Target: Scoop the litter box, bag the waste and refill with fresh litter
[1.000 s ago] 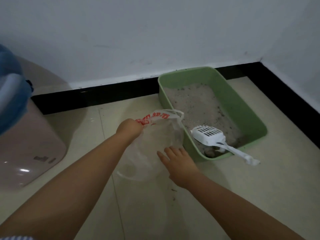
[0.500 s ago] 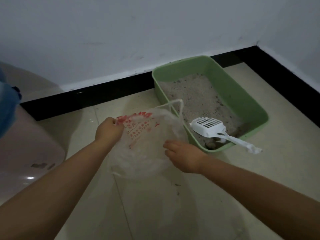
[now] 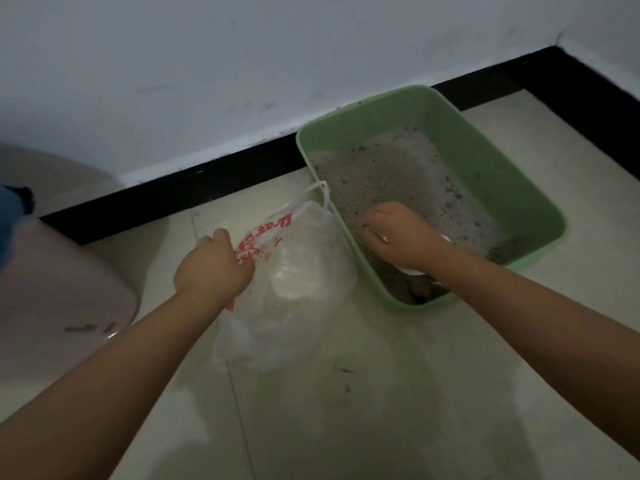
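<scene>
- Two bare hands and forearms are seen from above, reaching over a pale tiled floor towards the corner of a room.
- One green litter box is set on the floor against a black skirting board, with a white wall behind it.
- The box is part filled with grey litter, in which several small dark clumps are scattered; a darker patch is seen at the near end.
- One clear plastic bag with red print is held up just beside the box's left wall, touching or almost touching its rim; its loop handles are raised near the top.
- The left hand is closed in a fist on the bag's edge, with the fingers curled round the plastic.
- The right hand is placed low inside the box, over the litter, with its fingers bent downward.
- One white scoop is mostly hidden beneath the right hand and wrist; only small white parts are shown, and whether it is gripped cannot be told.
- One rounded pinkish container is seen at the left edge, with something blue above it.
</scene>
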